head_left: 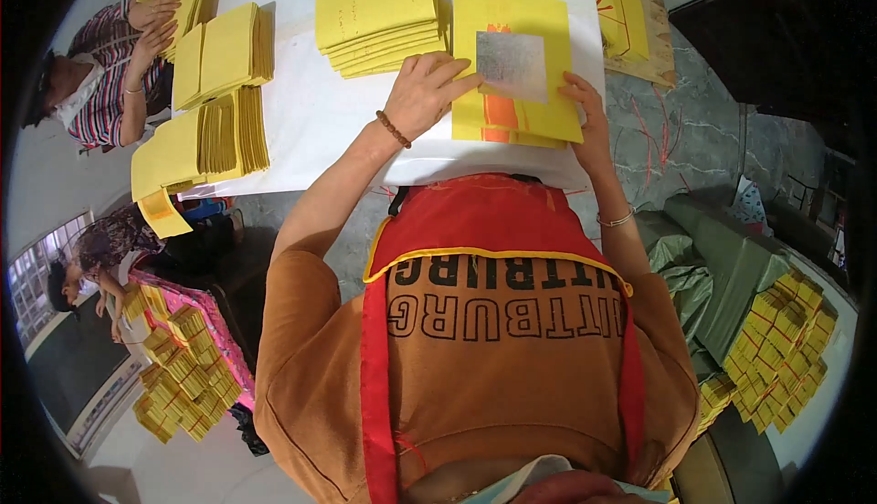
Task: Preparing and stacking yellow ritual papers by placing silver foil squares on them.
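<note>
A yellow paper sheet [555, 29] lies on the white table in front of me, with other yellow paper under it. It has an orange print down its middle, and a silver square [513, 65] lies over the print. My left hand [425, 93], with a beaded bracelet at its wrist, reaches over the sheet's left edge. Its fingers are apart, and the lowest fingertip touches the silver square's left side. At the sheet's right edge, my right hand [589, 118] holds the paper between its bent fingers and a partly hidden thumb.
A fanned stack of yellow paper [379, 10] stands left of the sheet. Folded yellow bundles [215, 143] line the white table's [292, 129] left side, where another person's hands [155, 24] hold paper. Tied bundles [626, 15] sit right of the table; more [781, 349] are stacked lower right.
</note>
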Available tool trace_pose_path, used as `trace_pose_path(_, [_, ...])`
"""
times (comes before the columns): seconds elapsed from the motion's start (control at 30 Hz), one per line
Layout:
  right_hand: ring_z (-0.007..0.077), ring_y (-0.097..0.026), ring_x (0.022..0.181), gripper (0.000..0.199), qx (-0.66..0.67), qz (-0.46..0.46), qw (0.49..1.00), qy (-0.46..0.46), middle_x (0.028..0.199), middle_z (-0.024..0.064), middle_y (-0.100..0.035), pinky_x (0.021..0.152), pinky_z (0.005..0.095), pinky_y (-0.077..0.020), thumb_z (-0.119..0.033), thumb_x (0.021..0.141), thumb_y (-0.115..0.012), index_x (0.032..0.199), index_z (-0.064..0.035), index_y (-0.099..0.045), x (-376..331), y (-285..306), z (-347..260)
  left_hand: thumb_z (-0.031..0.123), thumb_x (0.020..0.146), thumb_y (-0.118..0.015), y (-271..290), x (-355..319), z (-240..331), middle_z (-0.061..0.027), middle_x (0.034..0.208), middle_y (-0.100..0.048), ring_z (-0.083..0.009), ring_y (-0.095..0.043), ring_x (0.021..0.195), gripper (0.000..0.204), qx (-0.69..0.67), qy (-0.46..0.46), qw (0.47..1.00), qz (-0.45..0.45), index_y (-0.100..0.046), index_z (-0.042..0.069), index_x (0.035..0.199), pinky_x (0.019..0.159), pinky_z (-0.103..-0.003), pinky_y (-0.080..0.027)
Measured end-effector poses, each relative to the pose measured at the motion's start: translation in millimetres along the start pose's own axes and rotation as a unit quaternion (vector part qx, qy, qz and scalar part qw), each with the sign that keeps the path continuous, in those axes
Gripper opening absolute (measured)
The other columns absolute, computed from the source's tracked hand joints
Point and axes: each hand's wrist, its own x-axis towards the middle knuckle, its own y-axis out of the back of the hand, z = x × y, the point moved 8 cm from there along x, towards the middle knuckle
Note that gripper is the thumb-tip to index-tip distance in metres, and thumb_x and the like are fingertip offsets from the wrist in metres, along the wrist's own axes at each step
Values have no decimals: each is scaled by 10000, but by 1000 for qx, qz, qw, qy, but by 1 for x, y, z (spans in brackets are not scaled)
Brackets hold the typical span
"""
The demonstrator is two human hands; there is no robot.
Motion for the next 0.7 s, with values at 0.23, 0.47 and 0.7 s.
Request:
trace_pose_path(0.23, [245,-472,1164,309,-208,-98,964,136,1203,72,-555,976,393,-308,-175,751,-668,1055,-154,-618,-5,-2,-45,70,738,-551,14,-19,26,-80,1008,-610,-240,-559,922,326,-60,-60,996,-10,-609,101,1058,780,-339,-444])
trace_pose_path(0.47, [215,-595,1001,241,24,-100,987,-121,1030,68,-640,923,330,-365,-203,826,-614,1036,-85,-630,-2,-11,-8,199,917,-471,-5,-14,-10,-166,681,-555,-333,-557,675,204,-256,244,935,-24,-556,14,920,604,-410,-442])
trace_pose_path(0.7, [149,-624,855,320,129,88,970,-189,958,95,-660,708,281,-490,-195,823,-630,1102,-42,-600,15,-6,2,279,879,-508,-49,-19,-48,-179,581,-544,-342,-544,551,302,-336,395,855,-20,-508,-10,792,518,-422,-405])
